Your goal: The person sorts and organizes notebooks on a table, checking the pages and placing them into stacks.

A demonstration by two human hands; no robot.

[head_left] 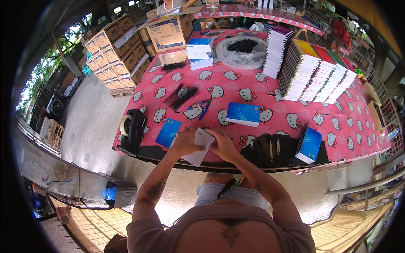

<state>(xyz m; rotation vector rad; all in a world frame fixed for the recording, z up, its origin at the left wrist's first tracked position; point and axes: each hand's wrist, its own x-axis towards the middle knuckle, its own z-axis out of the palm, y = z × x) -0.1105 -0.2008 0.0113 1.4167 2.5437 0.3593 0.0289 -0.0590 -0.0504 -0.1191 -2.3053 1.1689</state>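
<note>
The pink-covered desk [230, 97] stretched beneath and beyond the left fingers [185, 140] and right fingers [218, 135]. Stacked spiral notebooks [302, 76] stood on it, well beyond them to the right. A black tape dispenser [136, 134] sat to their left, a blue booklet pile [243, 113] near their right. Between them was a white paper pad [204, 137]: the left fingers were closed on it; the right, curled, touched its edge, any grip unclear.

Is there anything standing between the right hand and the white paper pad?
Nothing visible: the right hand seems to touch the white paper pad at its right edge; the left hand holds its left side.
</note>
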